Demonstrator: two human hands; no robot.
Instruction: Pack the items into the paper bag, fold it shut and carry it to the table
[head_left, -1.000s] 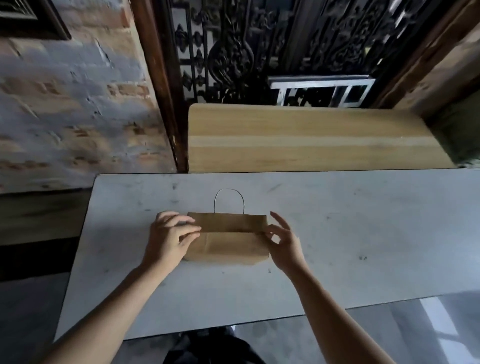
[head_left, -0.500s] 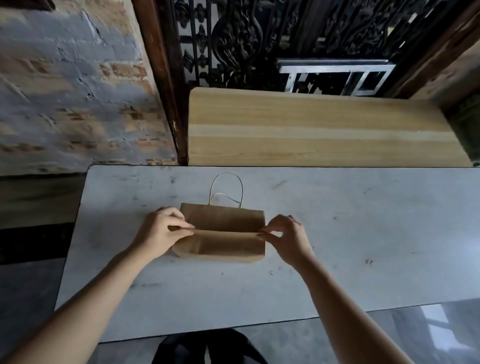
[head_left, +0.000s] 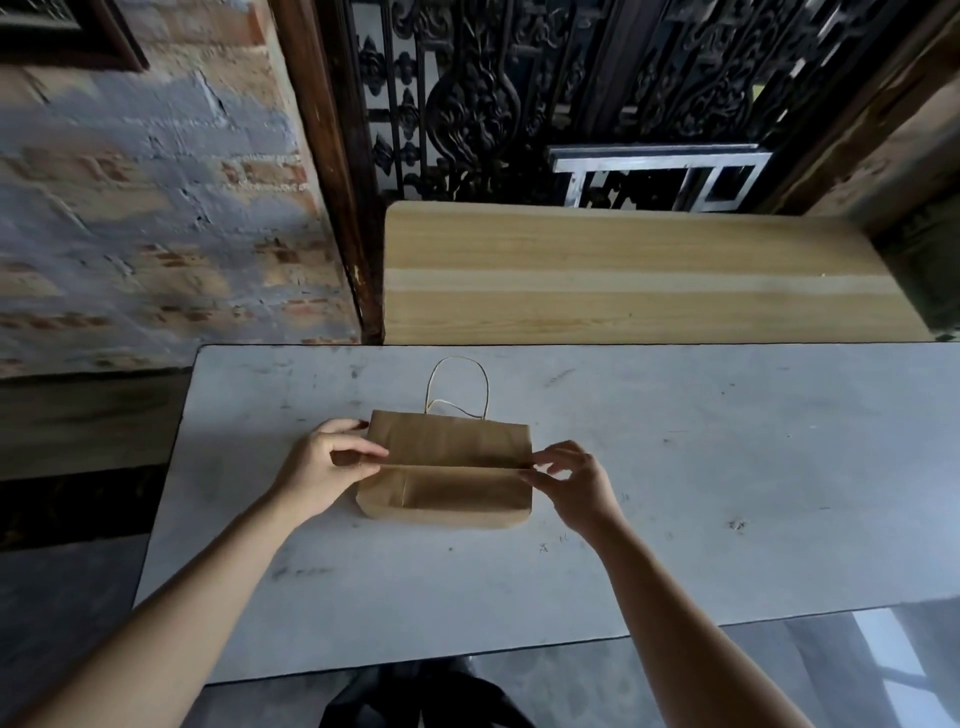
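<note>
Since 0.5 s ago the right hand (head_left: 574, 480) has loosened, seemingly barely pinching; the left hand (head_left: 332, 467) pinches the paper bag (head_left: 449, 470) fold, crease running left-right at centre frame on the counter (head_left: 727, 493).

Dim, soft daylight is falling evenly on the pale counter (head_left: 727, 467), giving faint shadows under the hands and no glare. A bright patch is showing on the floor (head_left: 893, 670) near right. Wide-angle bending is curving the edges; the far ironwork (head_left: 519, 93) is looking dark and slightly soft.
</note>
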